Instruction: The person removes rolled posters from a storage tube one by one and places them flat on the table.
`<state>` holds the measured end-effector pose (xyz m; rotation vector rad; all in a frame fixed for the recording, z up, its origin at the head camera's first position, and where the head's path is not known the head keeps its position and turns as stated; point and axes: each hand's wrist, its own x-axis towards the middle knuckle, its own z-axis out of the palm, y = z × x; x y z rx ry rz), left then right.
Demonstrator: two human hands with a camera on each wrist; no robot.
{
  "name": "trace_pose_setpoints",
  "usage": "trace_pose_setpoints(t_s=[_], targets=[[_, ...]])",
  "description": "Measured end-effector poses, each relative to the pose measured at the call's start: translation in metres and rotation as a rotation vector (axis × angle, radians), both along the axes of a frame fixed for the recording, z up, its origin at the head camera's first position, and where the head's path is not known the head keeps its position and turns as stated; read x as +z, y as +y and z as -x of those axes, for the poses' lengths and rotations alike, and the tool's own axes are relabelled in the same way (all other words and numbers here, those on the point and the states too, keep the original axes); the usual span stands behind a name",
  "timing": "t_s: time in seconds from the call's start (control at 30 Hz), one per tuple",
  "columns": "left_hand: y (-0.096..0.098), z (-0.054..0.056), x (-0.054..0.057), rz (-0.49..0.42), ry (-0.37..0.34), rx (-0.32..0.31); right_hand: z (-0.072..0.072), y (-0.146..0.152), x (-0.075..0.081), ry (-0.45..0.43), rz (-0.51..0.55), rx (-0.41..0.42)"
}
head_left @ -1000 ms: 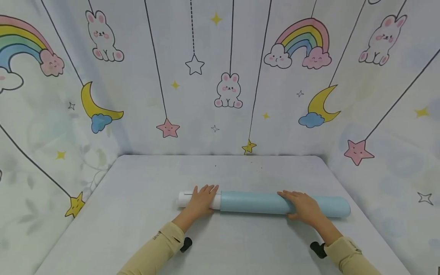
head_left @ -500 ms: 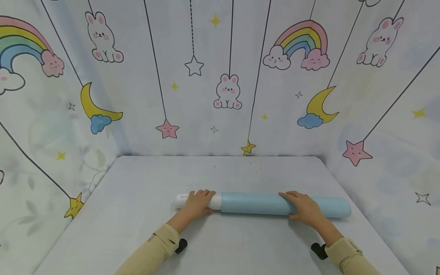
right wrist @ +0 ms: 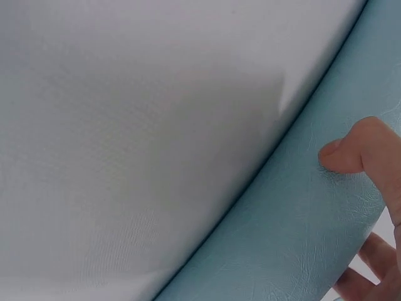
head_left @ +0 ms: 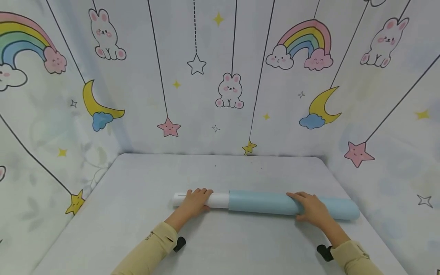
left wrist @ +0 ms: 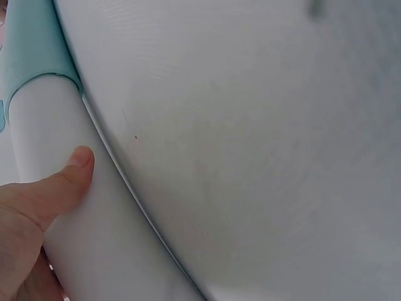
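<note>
A light blue tube (head_left: 264, 202) with a leathery surface lies crosswise on the white table. Out of its left end sticks a white roll (head_left: 219, 201), with a dark slit-like line near the roll's far left end. My left hand (head_left: 196, 202) grips the white roll from above; in the left wrist view its thumb (left wrist: 78, 163) lies along the near side. Around the right part of the blue tube curls my right hand (head_left: 313, 209). The right wrist view has that thumb (right wrist: 344, 157) pressing the blue surface, with other fingers on the far side. How deep the roll reaches inside is hidden.
The white tabletop (head_left: 240, 244) stretches around the tube and carries a few tiny dark specks at the back. Patterned curtains (head_left: 199, 95) with rabbits, rainbows and stars enclose it on the left, back and right. Dark wrist pieces (head_left: 324, 253) hang by both sleeves.
The blue tube and my right hand have shifted to the right, while my left hand has moved left with the white roll. More of the white roll now shows between them.
</note>
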<state>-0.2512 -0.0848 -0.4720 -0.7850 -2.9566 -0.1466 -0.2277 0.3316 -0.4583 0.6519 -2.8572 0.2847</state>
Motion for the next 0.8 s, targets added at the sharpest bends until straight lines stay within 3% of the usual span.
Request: trace_pose_setpoints(t_s=[0.37,0.8], targets=[[-0.005,-0.003,0.002,-0.008,-0.023,0.04,-0.001,0.011,0.002,-0.006,-0.051,-0.09],[-0.012,-0.003,-0.001,0.0,-0.034,0.045,0.003,0.026,0.004,-0.047,-0.059,-0.146]])
